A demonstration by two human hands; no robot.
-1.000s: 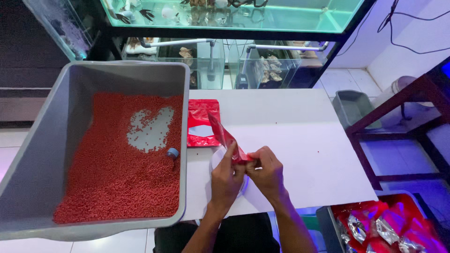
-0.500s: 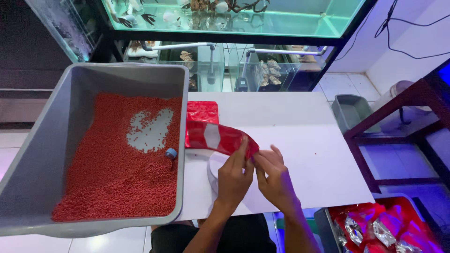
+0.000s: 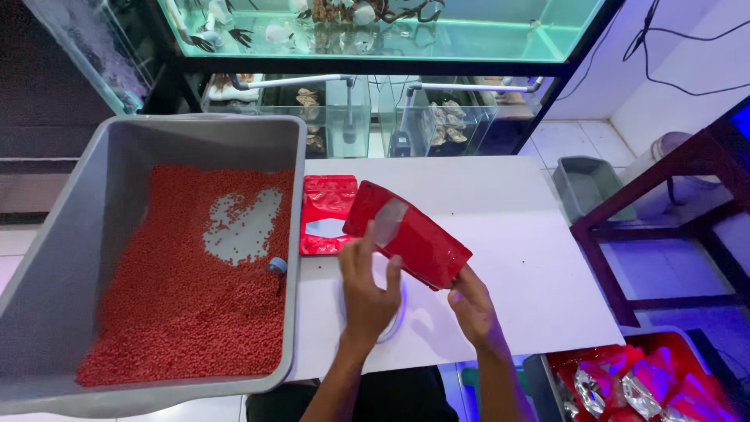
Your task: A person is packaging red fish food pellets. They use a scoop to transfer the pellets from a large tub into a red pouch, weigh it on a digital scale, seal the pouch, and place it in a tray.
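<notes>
Both hands grasp a glossy red foil pouch with a clear window (image 3: 406,238) above the white table (image 3: 531,234): left hand (image 3: 367,289) pinches its near edge, right hand (image 3: 471,306) grips its lower corner. Beside it stands a grey plastic tub of red pellets (image 3: 172,273).

A glossy red pouch (image 3: 410,234) with a clear window sits mid-frame. It tilts down rightward, held above the table.

Aquarium shop, fish tanks (image 3: 375,27), tub of red pellets (image 3: 180,289)
</notes>
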